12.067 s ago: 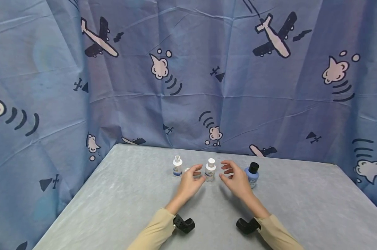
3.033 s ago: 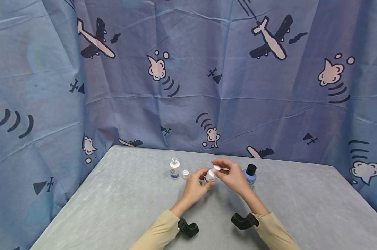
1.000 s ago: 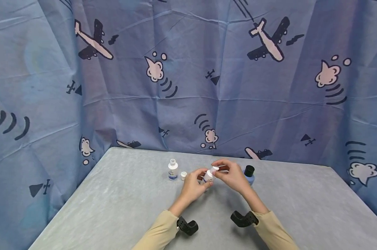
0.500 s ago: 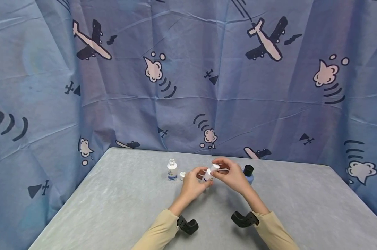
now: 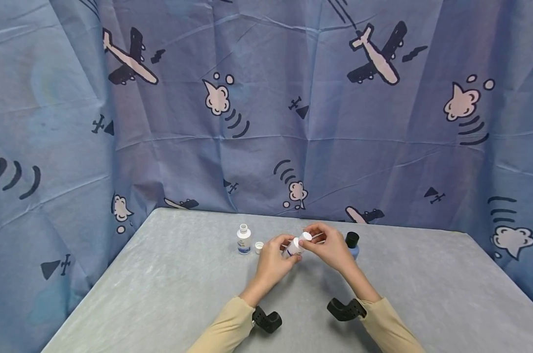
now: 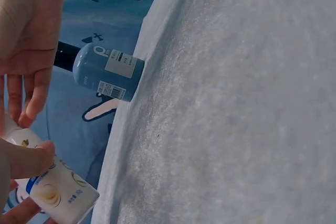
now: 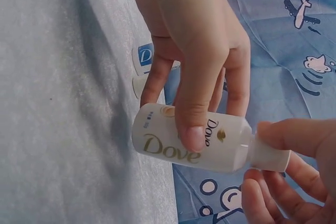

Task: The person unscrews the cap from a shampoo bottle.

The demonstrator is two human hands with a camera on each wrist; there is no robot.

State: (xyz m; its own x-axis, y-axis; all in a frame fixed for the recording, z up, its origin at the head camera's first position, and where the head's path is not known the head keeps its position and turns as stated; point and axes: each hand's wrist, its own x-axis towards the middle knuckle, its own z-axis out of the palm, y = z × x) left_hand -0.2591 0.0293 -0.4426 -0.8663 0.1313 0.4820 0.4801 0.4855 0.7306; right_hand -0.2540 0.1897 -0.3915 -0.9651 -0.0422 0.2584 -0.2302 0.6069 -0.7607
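Note:
My left hand (image 5: 270,264) grips the body of a small white Dove bottle (image 7: 226,142), thumb across its front and fingers behind. The bottle is tilted, its capped end up and to the right in the head view. At that end my right hand (image 5: 330,249) pinches the white cap (image 7: 272,157) between thumb and fingers; the cap sits at the neck. In the left wrist view the bottle's lower end shows below the left thumb (image 6: 31,161).
A second white bottle (image 5: 244,241), uncapped, stands to the left, with a loose white cap (image 5: 259,247) beside it. A blue bottle with a black cap (image 5: 352,239) stands behind the right hand. A patterned blue curtain (image 5: 248,186) hangs behind the grey-covered table (image 5: 182,274).
The Dove bottle stood on the table between both hands; now the left hand holds it tilted and the right hand pinches its cap. Within the last second, the right fingers shifted slightly on the cap.

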